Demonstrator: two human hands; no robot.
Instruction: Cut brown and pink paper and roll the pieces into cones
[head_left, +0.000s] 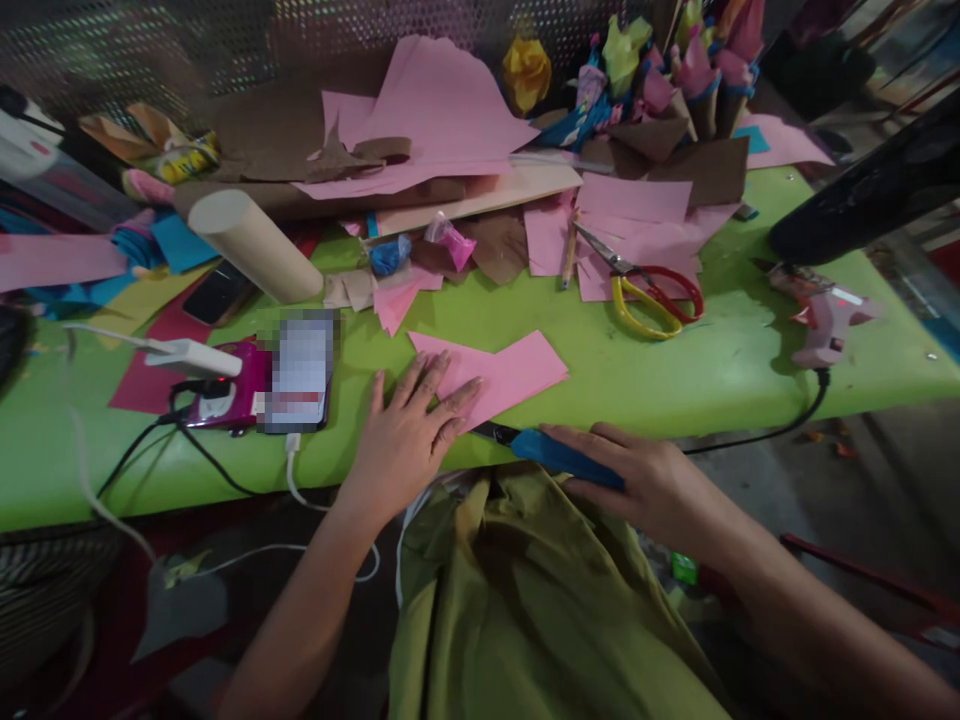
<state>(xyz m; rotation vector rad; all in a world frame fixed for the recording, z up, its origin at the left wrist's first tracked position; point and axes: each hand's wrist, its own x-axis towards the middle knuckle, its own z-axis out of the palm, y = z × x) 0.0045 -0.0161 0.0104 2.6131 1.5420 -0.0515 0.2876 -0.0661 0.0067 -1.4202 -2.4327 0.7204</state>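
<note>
My left hand (409, 435) lies flat with fingers spread on a pink paper sheet (510, 375) near the front edge of the green table (675, 370). My right hand (652, 480) is closed round the blue handle of a utility knife (555, 452). The knife's dark blade points left and meets the paper's lower edge just beside my left fingers.
Red-and-yellow scissors (652, 295) and a pencil (570, 250) lie behind on more pink paper. A pink glue gun (829, 325) stands at the right, a cardboard tube (251, 245) and a phone on a charger (289, 375) at the left. Paper scraps and paper flowers fill the back.
</note>
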